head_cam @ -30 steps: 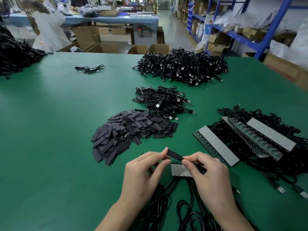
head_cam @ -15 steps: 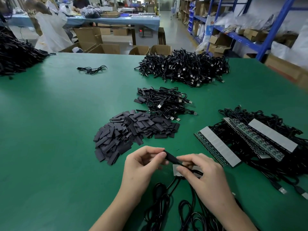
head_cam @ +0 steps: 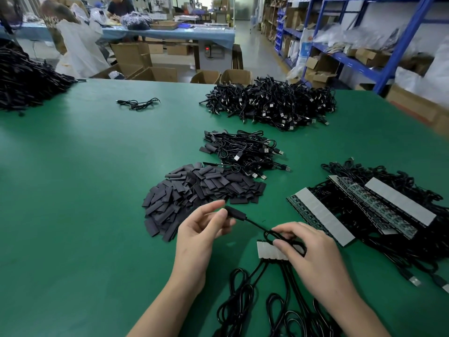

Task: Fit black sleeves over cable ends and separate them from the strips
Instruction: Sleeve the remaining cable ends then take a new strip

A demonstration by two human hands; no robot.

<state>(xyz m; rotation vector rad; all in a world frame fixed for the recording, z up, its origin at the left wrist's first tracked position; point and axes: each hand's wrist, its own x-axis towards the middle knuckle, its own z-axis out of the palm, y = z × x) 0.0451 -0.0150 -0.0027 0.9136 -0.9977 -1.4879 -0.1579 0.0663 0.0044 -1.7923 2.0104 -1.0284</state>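
Note:
My left hand pinches a black sleeve fitted on the end of a thin black cable. The cable runs down and right to my right hand, which grips its looped part just above a short white-backed strip lying on the green table. More cables trail from that strip towards me. A heap of loose black sleeves lies just beyond my left hand.
Longer strips with cables lie to the right. A small pile of sleeved cables sits behind the sleeve heap, a big cable pile farther back, another pile at far left. Cardboard boxes and blue shelving stand beyond the table.
My hands have drawn apart: the left pulled the sleeved cable end up and left, away from the strip, while the right moved down onto the cable loop by the strip.

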